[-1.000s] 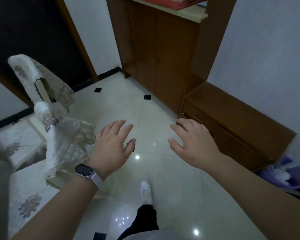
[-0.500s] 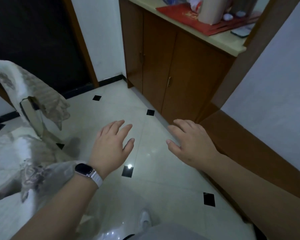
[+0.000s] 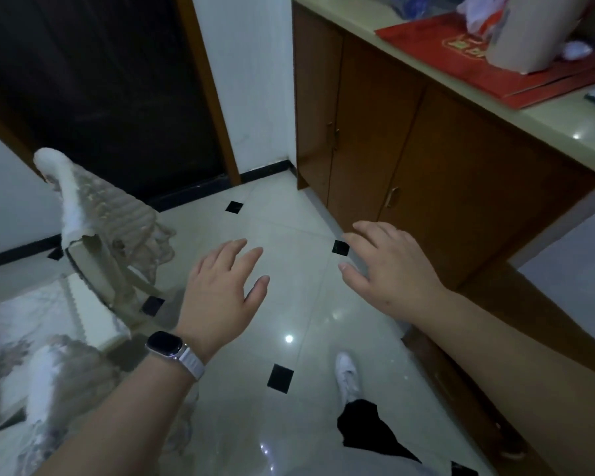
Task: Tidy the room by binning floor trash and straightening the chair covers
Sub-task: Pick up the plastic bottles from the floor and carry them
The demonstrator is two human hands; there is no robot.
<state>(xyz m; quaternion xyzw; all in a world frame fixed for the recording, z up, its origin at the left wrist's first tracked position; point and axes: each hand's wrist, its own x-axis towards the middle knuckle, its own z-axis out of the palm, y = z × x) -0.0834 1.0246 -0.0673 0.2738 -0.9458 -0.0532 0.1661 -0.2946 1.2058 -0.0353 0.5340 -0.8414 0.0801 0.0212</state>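
My left hand [image 3: 222, 290], with a watch on the wrist, hovers over the tiled floor with fingers spread and holds nothing. My right hand [image 3: 390, 266] is stretched out beside it, also empty, fingers relaxed. To the left stands a chair whose back carries a rumpled lace cover [image 3: 97, 204], hanging askew. A second covered chair [image 3: 49, 383] is blurred at the lower left, under my left forearm. No trash shows on the visible floor.
A brown wooden cabinet [image 3: 409, 149] lines the right side, its pale countertop [image 3: 560, 121] holding a red bag and a white container. A low wooden bench [image 3: 516, 424] runs along the right wall. A dark doorway [image 3: 110, 91] lies ahead left. My white shoe [image 3: 347, 372] is on the glossy tiles.
The view has moved forward and tilted up toward the cabinet and doorway. The purple bin seen a second ago has left the frame. Both hands stay open and empty.
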